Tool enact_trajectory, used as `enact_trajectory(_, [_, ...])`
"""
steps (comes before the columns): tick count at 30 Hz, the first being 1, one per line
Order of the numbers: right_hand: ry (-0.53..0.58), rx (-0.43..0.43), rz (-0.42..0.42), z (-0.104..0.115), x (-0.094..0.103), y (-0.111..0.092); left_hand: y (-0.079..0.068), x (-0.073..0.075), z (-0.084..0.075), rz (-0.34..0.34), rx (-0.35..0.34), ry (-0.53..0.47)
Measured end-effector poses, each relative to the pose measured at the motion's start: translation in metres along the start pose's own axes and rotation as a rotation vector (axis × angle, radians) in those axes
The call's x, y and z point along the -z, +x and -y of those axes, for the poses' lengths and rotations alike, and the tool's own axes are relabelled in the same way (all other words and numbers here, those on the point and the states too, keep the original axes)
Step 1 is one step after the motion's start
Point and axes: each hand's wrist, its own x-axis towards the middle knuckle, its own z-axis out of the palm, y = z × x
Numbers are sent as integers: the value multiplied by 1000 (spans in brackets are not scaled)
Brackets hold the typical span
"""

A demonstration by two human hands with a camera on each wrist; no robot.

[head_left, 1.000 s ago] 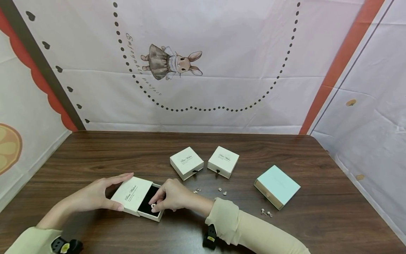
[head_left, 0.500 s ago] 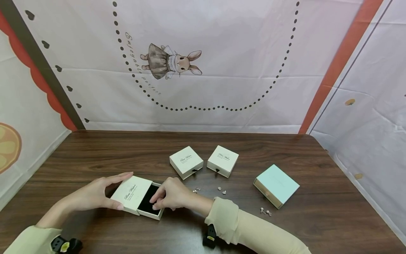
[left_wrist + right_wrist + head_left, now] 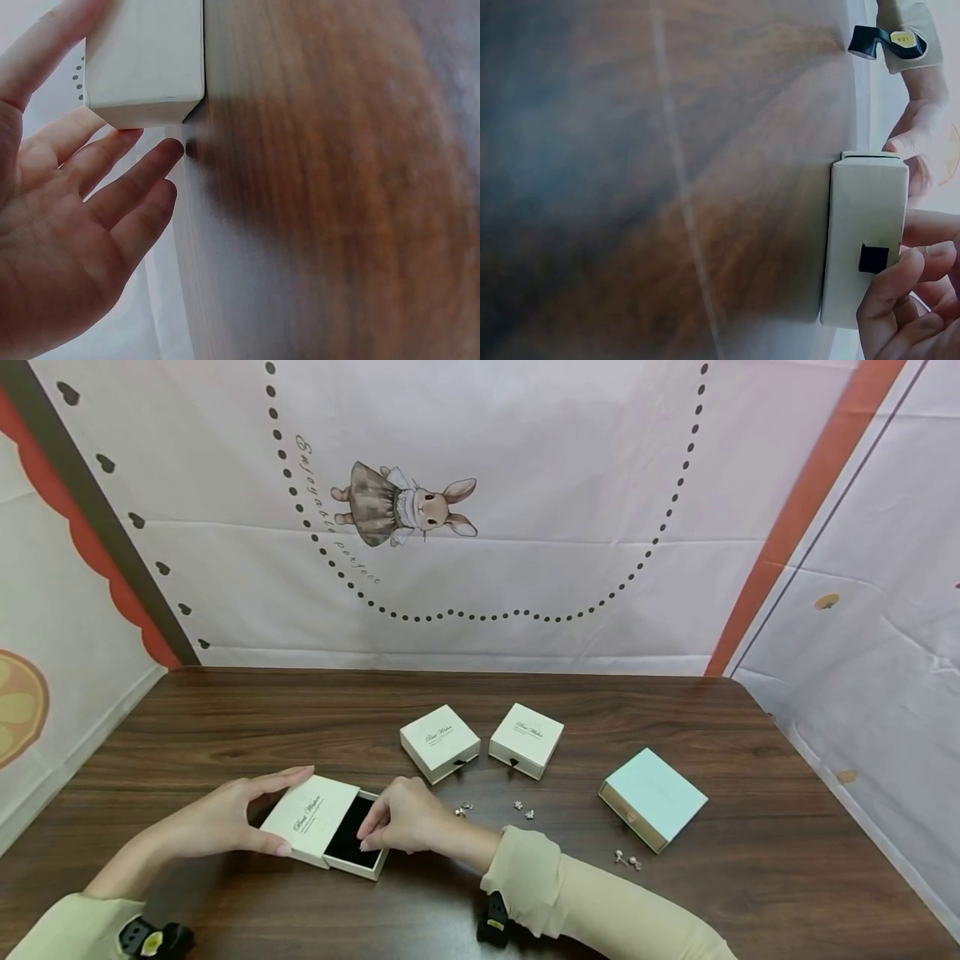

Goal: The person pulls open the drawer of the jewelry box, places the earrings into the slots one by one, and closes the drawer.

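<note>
A cream jewelry box (image 3: 311, 818) lies on the table at left, its drawer (image 3: 352, 867) pulled partly out toward the right and lined in black. My left hand (image 3: 234, 818) holds the box's outer sleeve between thumb and fingers; in the left wrist view the thumb lies along one side of it. Over the drawer, the thumb and index finger of my right hand (image 3: 408, 818) pinch a tiny stud earring, now almost hidden by the fingertips. The right wrist view shows the drawer front (image 3: 862, 217) with a black pull tab (image 3: 874, 259) beside my curled right fingers.
Two closed cream boxes, one (image 3: 441, 743) left of the other (image 3: 527, 739), stand farther back. A mint-green box (image 3: 654, 797) is at right. Small earrings lie in pairs: one pair (image 3: 463, 810) by my right wrist, another (image 3: 523, 811) farther right, and pearl-like studs (image 3: 627, 860).
The earring, plainly seen at my right fingertips a second ago, is now mostly out of sight. Both hands and the box have stayed nearly in place.
</note>
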Motion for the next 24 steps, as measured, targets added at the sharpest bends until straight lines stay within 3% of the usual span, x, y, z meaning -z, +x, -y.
enact_trajectory(11, [349, -113, -12, -14, 15, -4, 0, -1, 0, -19, -12, 29])
enact_trajectory(24, [620, -215, -4, -24, 23, -15, 0, -1, 1, -21, -8, 17])
